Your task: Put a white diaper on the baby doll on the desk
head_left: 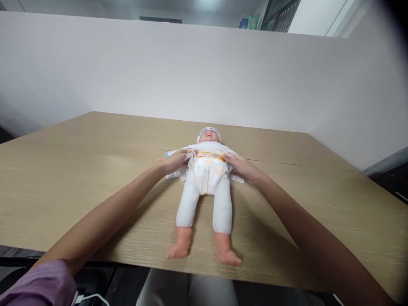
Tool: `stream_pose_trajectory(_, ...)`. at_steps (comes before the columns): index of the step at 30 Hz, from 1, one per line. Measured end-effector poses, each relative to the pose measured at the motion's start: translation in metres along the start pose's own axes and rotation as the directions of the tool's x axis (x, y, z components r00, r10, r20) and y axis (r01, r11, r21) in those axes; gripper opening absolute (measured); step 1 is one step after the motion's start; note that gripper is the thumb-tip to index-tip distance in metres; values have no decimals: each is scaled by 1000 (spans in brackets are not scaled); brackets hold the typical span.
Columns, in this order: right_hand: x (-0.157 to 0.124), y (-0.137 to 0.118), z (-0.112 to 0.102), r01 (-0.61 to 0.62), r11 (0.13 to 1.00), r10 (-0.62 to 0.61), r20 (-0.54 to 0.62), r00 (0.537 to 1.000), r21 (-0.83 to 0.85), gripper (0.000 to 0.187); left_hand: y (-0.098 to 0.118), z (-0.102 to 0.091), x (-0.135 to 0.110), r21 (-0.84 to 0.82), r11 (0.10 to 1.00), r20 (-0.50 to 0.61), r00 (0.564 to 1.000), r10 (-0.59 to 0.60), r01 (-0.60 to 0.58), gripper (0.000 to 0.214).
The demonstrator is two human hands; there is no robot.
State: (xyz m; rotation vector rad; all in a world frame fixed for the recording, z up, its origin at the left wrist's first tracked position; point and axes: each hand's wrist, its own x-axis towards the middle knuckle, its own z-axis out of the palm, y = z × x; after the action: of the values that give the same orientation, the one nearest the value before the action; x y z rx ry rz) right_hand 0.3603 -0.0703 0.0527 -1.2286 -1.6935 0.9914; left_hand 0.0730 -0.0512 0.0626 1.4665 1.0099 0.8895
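Note:
A baby doll (207, 199) in white clothes and a white cap lies on its back on the wooden table (79, 182), feet toward me. A white diaper (208, 170) with a yellow waistband covers its middle. My left hand (175, 161) pinches the diaper's left side tab at the doll's waist. On the other side, my right hand (237, 165) lies with its fingers pressed on the diaper's right waist edge, gripping it.
A white partition wall (159, 72) stands behind the table. The table's near edge runs just past the doll's feet, with my lap (188, 291) below it. A white cable (92, 297) shows at bottom left.

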Motion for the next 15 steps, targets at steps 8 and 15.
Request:
stream_pose_trajectory(8, -45, 14, -27, -30, 989, -19, -322, 946, -146, 48, 34, -25, -20, 106, 994, -147, 989, 7, 9, 41)
stream_pose_trajectory(15, -91, 37, -28, -22, 757, -178, -239, 955, -653, 36, 74, 26, -41, 594, 718, 19, 898, 439, -363, 33)
